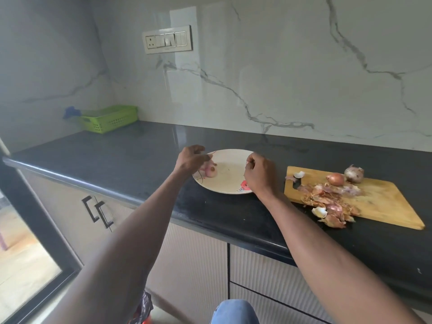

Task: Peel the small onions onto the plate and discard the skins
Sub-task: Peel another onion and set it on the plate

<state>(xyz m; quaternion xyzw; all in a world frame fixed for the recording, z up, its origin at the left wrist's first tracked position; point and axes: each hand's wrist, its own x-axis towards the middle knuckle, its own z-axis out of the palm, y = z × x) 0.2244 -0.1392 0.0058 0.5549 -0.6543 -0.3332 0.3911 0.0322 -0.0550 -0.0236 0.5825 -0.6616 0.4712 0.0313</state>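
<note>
A: Where does the unpeeled small onion (335, 179) lie?
B: On the cutting board (383, 206), right of the plate (231, 183); the right hand (258, 174), pinching perhaps a skin scrap, is nearer.
A: And the left hand (190, 160)?
B: Loosely curled, empty, over the peeled onions (210, 170).

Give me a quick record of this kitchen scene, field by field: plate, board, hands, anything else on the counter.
plate: on dark counter, holds peeled onions at its left side
left hand: over plate's left edge, above the peeled onions
right hand: over plate's right edge, fingers curled
cutting board: right of plate, holds unpeeled onions
skins: piled on the board's near left edge, spilling onto counter
green basket: far left corner
</note>
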